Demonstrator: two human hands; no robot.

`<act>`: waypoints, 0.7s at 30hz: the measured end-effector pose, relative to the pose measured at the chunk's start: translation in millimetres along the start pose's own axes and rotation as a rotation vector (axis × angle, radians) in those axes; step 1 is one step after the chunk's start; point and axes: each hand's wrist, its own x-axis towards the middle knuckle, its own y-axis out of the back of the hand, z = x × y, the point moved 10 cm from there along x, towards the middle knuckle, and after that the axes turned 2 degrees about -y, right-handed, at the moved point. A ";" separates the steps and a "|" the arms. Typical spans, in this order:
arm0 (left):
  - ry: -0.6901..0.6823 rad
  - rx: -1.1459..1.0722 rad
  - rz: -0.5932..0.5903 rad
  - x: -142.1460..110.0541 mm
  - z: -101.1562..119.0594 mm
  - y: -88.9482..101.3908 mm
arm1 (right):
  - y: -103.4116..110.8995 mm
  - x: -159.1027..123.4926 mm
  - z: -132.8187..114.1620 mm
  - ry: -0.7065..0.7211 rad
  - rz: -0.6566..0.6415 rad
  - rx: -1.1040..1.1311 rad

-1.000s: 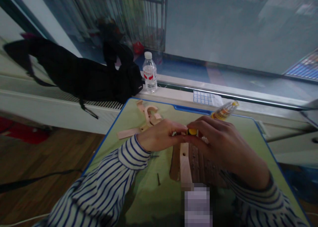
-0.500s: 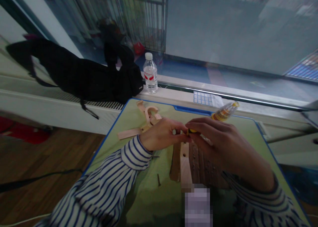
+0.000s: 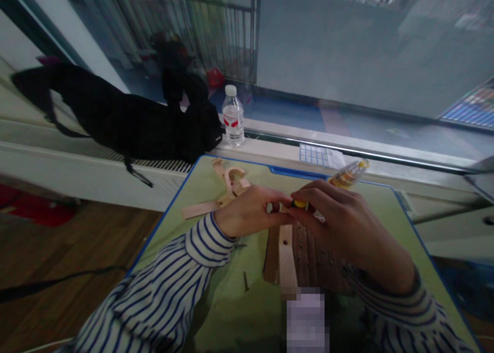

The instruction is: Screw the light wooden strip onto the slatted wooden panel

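Note:
My right hand is closed, its thumb and fingers pinching a small yellow-and-black piece. Behind its knuckles a clear object with amber and yellow parts sticks out, roughly in line with that piece; whether they are one tool is hidden. My left hand is pinched shut, its fingertips meeting those of the right; what they hold is hidden. Just below the fingertips runs a pale wooden strip with a hole, lying over brown corrugated cardboard. Other pale wooden pieces, one hook-shaped, lie beyond my left hand.
A screw lies on the green, blue-edged table, with another thin metal piece by my left cuff. On the sill are a water bottle, a black bag and a checked paper. A pixelated patch covers the bottom middle.
The right hand has shifted slightly, and more of the yellow-and-black piece shows between the fingers. The left hand keeps its pinch at nearly the same spot.

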 end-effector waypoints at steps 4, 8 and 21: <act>0.037 0.015 -0.010 0.1 -3.6 0.0 | -0.8 -1.6 -4.1 0.017 -0.020 0.039; 0.003 0.009 -0.047 -0.4 -1.1 -2.8 | -1.1 -1.6 -7.4 0.048 -0.037 0.069; -0.050 0.012 -0.140 -1.3 8.6 -15.7 | -5.1 -3.0 5.7 -0.039 -0.080 -0.060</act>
